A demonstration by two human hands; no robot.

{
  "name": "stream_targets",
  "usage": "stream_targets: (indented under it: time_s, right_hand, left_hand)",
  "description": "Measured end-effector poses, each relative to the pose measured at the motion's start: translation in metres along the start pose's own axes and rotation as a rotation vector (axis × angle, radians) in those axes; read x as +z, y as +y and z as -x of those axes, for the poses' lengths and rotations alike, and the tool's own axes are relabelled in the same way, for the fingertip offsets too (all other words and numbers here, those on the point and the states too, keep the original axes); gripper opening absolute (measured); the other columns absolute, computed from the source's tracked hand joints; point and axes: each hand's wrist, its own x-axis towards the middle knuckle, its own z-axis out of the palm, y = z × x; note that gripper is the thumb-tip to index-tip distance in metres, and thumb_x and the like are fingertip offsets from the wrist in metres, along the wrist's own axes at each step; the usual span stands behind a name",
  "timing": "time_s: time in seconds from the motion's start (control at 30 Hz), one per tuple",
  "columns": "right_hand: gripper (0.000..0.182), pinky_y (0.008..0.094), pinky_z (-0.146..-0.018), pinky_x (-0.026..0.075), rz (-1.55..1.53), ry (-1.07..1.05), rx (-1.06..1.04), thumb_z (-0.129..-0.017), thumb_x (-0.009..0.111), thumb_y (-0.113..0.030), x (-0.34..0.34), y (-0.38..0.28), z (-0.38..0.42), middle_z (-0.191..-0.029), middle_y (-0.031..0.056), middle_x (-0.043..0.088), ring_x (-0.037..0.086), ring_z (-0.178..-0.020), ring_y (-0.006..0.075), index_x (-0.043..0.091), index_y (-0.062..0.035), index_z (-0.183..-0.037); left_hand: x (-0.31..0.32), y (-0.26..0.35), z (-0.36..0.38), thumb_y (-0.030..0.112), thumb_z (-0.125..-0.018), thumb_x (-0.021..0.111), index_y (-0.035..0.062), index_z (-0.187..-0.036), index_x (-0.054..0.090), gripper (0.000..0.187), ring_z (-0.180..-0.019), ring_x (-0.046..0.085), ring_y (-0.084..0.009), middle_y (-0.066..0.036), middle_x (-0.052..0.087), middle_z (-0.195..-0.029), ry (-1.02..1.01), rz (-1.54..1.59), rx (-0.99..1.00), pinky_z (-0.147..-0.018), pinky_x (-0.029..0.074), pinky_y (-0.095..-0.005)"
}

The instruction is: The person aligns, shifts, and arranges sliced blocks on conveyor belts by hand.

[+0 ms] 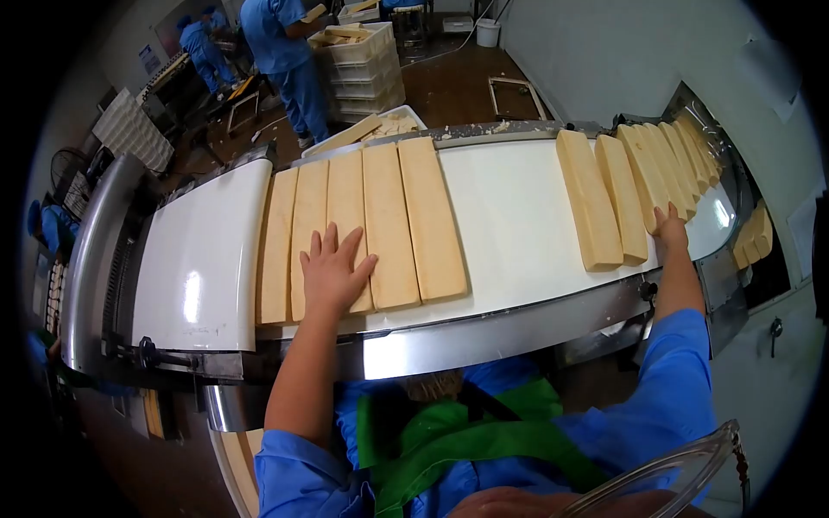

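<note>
Several long, pale-yellow, loaf-like slabs lie side by side on the white conveyor belt, left of its middle. Across the slabs, my left hand rests flat with its fingers spread. My right hand is at the near end of a slab in the right group, its fingers closed against that end. Two slabs lie just left of this hand, slightly apart. More slabs stand close together beyond it, toward the wall opening.
A second white belt section and a metal roller housing are at left. Behind the conveyor, a bin holds pale offcuts. A co-worker in blue stands beside stacked white crates. A wall bounds the right.
</note>
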Motion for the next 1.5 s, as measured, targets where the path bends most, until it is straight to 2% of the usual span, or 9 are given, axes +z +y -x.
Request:
stream_targets:
  time_s: [0.47, 0.53, 0.6, 0.7, 0.8, 0.9, 1.07, 1.4, 1.5]
  right_hand:
    - [0.087, 0.0516, -0.099, 0.052, 0.058, 0.034, 0.026, -0.083, 0.07, -0.058, 0.014, -0.051, 0.002, -0.135, 0.0221, 0.064, 0.064, -0.121, 0.0397, 0.048, -0.0037, -0.147]
    - [0.074, 0.0487, -0.094, 0.054, -0.653, -0.044, -0.135, -0.087, 0.067, -0.052, 0.023, -0.011, -0.023, -0.127, 0.0185, 0.069, 0.069, -0.11, 0.0356, 0.054, -0.0058, -0.143]
    - [0.067, 0.0454, -0.092, 0.053, -1.23, -0.453, 0.149, -0.091, 0.062, -0.054, -0.015, -0.012, 0.001, -0.12, 0.0178, 0.071, 0.069, -0.107, 0.0299, 0.059, -0.0048, -0.137]
    - [0.072, 0.0444, -0.094, 0.052, -0.909, -0.571, 0.169, -0.091, 0.058, -0.06, -0.022, 0.044, -0.027, -0.118, 0.0197, 0.071, 0.067, -0.11, 0.0286, 0.061, -0.0029, -0.134]
    - [0.081, 0.0427, -0.097, 0.051, -0.396, -0.598, 0.197, -0.092, 0.055, -0.066, -0.064, -0.052, 0.024, -0.122, 0.0219, 0.069, 0.066, -0.115, 0.0296, 0.059, 0.0022, -0.135]
    - [0.085, 0.0402, -0.096, 0.052, -0.137, -0.148, -0.137, -0.091, 0.059, -0.066, -0.026, -0.081, 0.03, -0.124, 0.0221, 0.069, 0.067, -0.112, 0.0313, 0.056, 0.0048, -0.138]
    - [0.076, 0.0378, -0.096, 0.053, -0.749, -0.112, -0.116, -0.087, 0.076, -0.045, 0.0, -0.09, 0.02, -0.127, 0.0219, 0.067, 0.067, -0.114, 0.0286, 0.054, 0.006, -0.139]
    - [0.063, 0.0355, -0.088, 0.055, -0.714, -0.308, -0.235, -0.086, 0.07, -0.029, -0.002, -0.088, 0.058, -0.119, 0.0177, 0.069, 0.069, -0.102, 0.0264, 0.052, 0.0046, -0.137]
    - [0.066, 0.0361, -0.09, 0.054, -1.441, -0.561, 0.242, -0.088, 0.067, -0.031, -0.004, -0.091, 0.064, -0.12, 0.017, 0.068, 0.068, -0.104, 0.0254, 0.049, 0.0043, -0.141]
  left_hand:
    - [-0.009, -0.01, 0.001, 0.057, -0.092, 0.059, 0.0279, -0.15, 0.052, 0.065, -0.151, 0.026, -0.0448, -0.019, 0.036, -0.163, -0.015, -0.013, -0.024, -0.119, 0.019, -0.0659]
    - [-0.009, -0.013, 0.001, 0.057, -0.092, 0.058, 0.0281, -0.15, 0.052, 0.065, -0.151, 0.026, -0.0446, -0.019, 0.036, -0.163, -0.016, -0.012, -0.034, -0.12, 0.019, -0.0658]
    - [-0.009, -0.015, 0.002, 0.057, -0.092, 0.058, 0.0283, -0.15, 0.052, 0.065, -0.152, 0.026, -0.0444, -0.019, 0.036, -0.163, -0.013, -0.01, -0.029, -0.12, 0.019, -0.0654]
    - [-0.009, -0.015, 0.002, 0.056, -0.093, 0.058, 0.0284, -0.15, 0.052, 0.064, -0.152, 0.026, -0.0442, -0.019, 0.035, -0.163, -0.013, -0.014, -0.042, -0.12, 0.019, -0.065]
    - [-0.011, -0.016, 0.001, 0.056, -0.092, 0.058, 0.0284, -0.15, 0.052, 0.064, -0.152, 0.026, -0.0441, -0.018, 0.035, -0.163, -0.023, -0.012, -0.045, -0.121, 0.018, -0.0647]
    - [-0.013, -0.017, 0.002, 0.056, -0.092, 0.059, 0.0286, -0.15, 0.052, 0.064, -0.152, 0.026, -0.0437, -0.018, 0.035, -0.164, -0.018, -0.011, -0.048, -0.121, 0.018, -0.0643]
    - [-0.009, -0.024, 0.001, 0.054, -0.092, 0.059, 0.0275, -0.149, 0.053, 0.063, -0.151, 0.028, -0.0434, -0.018, 0.037, -0.162, 0.002, -0.047, -0.021, -0.118, 0.022, -0.0638]
    - [-0.011, -0.036, 0.002, 0.054, -0.091, 0.061, 0.0287, -0.149, 0.053, 0.064, -0.152, 0.026, -0.0436, -0.018, 0.036, -0.163, -0.008, -0.027, -0.043, -0.12, 0.019, -0.0649]
    - [-0.01, -0.041, 0.003, 0.052, -0.092, 0.061, 0.0268, -0.149, 0.052, 0.063, -0.15, 0.03, -0.0438, -0.018, 0.037, -0.162, 0.014, -0.07, -0.025, -0.117, 0.025, -0.0644]
